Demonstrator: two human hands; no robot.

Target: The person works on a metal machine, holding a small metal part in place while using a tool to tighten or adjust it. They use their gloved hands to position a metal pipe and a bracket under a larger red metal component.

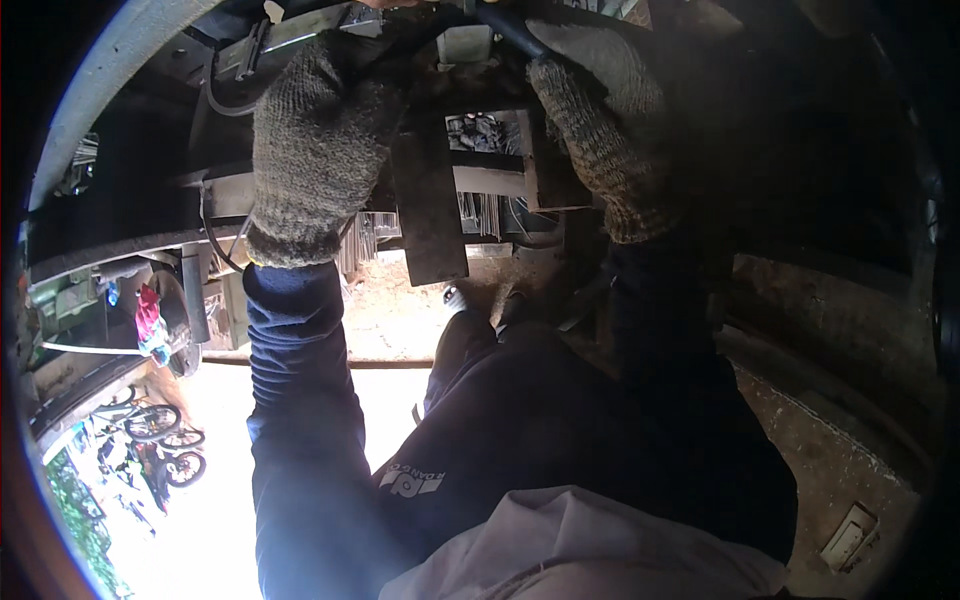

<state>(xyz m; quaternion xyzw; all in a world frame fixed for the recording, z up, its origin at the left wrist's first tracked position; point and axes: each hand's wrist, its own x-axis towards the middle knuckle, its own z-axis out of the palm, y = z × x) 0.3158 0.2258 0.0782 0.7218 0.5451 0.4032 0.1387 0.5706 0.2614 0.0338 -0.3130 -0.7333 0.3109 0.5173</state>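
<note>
Both my hands wear grey knitted gloves and are raised in front of me at the top of the head view. My left hand [318, 150] is closed, with its fingers toward a dark bar at the top; shadow hides much of its grip. Closed as well, my right hand [605, 125] wraps round the near end of a black bar [508, 30] that slants up toward the middle. Between the two hands sits a pale metal block [465, 45]. Below it a dark flat plate [430, 215] hangs down. The bar's upper part is cut off by the edge.
Dark machine framing [110, 235] surrounds my hands. Bundles of thin rods [372, 238] stand beyond the plate. At the left are a wheel [185, 315] and a red and blue cloth [150, 325]. Bicycles [155, 425] stand outside. A pale box [850, 537] lies at lower right.
</note>
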